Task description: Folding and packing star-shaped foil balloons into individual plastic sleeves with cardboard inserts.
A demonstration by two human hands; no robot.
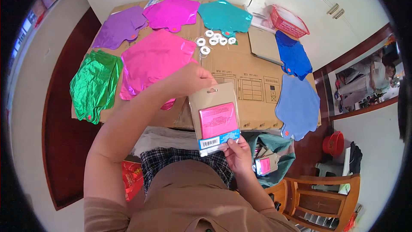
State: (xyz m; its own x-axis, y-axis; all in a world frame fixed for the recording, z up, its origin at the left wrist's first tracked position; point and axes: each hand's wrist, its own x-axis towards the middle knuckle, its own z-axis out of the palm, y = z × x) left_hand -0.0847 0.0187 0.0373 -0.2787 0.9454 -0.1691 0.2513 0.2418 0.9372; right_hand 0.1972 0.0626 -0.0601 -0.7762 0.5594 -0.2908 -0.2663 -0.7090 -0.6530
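Note:
A clear plastic package (219, 120) with a beige backing card is tilted up before my body, in front of the table edge. Inside it lies a folded pink foil piece, above a blue strip with a barcode. My right hand (238, 154) grips its lower right corner, thumb on the front. At the top edge my left hand (198, 77) is closed, its fingertips partly hidden behind the card. Under that forearm a large pink foil balloon sheet (150, 58) lies flat on the cardboard (253, 71).
Flat foil balloons lie around: green (95, 83), purple (120, 28), magenta (171, 13), teal (225, 16), dark blue (294, 53), light blue (298, 105). White ribbon rolls (213, 41) sit mid-table. A pink basket (289, 21) stands behind; a teal bag (283, 144) holds packages beside a wooden chair (322, 202).

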